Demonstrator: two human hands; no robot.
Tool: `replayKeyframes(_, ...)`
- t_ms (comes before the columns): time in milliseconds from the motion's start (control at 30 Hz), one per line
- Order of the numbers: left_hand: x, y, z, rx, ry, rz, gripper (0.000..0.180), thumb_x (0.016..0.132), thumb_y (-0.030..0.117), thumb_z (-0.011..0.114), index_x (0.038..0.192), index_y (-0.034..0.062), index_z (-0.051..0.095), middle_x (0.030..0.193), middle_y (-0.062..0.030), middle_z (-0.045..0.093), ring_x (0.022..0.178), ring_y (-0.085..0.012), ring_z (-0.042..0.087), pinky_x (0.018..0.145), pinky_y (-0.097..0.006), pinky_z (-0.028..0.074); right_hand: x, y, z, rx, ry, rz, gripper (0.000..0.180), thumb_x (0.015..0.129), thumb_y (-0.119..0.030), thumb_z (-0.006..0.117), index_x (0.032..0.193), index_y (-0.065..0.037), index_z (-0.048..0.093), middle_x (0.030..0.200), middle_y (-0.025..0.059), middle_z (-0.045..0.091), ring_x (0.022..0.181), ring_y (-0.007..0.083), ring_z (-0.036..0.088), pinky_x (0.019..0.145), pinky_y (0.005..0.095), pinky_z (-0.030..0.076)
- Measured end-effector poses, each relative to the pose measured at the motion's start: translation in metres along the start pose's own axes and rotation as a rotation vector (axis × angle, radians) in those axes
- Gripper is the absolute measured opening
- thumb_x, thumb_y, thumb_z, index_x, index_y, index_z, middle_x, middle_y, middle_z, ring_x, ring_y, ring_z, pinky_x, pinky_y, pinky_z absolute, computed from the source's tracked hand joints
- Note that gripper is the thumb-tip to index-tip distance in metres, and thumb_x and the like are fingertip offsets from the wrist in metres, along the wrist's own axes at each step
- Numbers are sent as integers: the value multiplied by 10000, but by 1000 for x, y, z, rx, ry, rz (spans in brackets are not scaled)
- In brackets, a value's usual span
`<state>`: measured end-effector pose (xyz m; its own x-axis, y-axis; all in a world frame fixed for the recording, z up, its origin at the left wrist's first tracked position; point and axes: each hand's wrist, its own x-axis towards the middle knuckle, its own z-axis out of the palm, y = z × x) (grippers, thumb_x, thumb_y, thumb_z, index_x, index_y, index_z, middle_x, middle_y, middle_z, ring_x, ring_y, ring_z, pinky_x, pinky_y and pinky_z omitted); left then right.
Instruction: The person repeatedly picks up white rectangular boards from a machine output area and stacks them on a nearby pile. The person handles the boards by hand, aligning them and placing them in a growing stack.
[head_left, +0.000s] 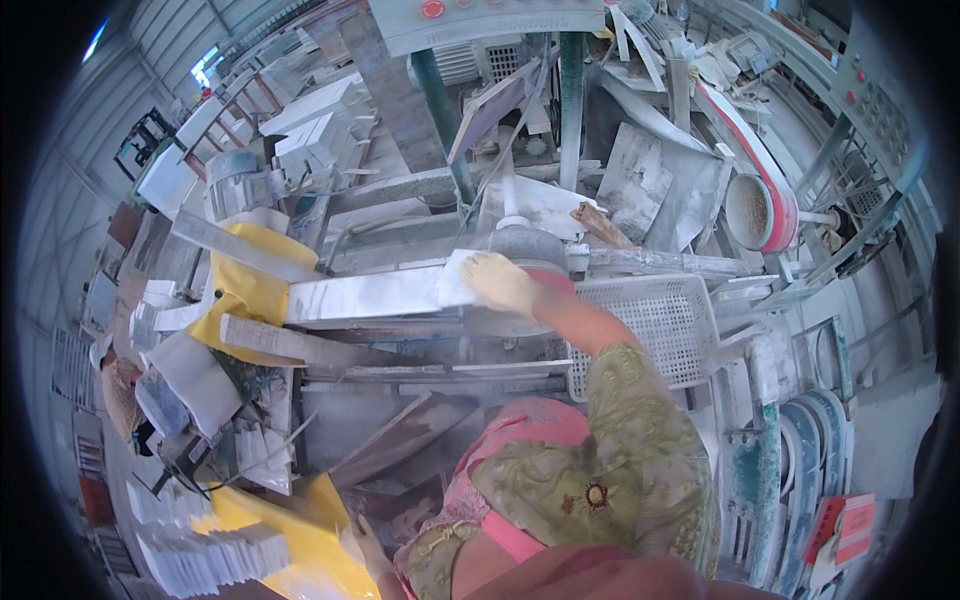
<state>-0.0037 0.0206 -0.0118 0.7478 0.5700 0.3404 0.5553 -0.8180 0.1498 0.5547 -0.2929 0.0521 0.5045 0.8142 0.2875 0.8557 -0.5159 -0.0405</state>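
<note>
A long white marble strip lies across the machine bed. My right hand, dusty and pale, grips the strip's right end, just in front of the grey round wheel housing. The right arm wears a green patterned sleeve. My left hand hangs low at the bottom edge. Its fingers lie flat against a yellow sheet and hold nothing.
A white plastic basket sits right of the hand. A red belt on a pulley runs at the upper right. Yellow cloth drapes at the strip's left end. Stacked white tiles and stone offcuts crowd the left.
</note>
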Motion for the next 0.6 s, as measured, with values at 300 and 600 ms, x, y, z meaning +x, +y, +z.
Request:
replayKeyframes(300,4,20,-10,-658,85,-438,389,1020,305,628,1183,-40,705,1098,-201,724,927,-297,717,1049,-441,493,59,-109,-38,648,63,348,371,719,-348,688,861,-9,742,889,258,716,853,440,710,775,504,545)
replayKeyframes(600,-39,71,-140,-1061,189,-927,741,1059,497,505,1579,8,305,1469,-242,507,1323,-342,546,1121,-419,425,17,-480,-6,1159,-296,-98,345,758,-347,734,940,-56,768,899,173,749,819,357,719,746,454,558)
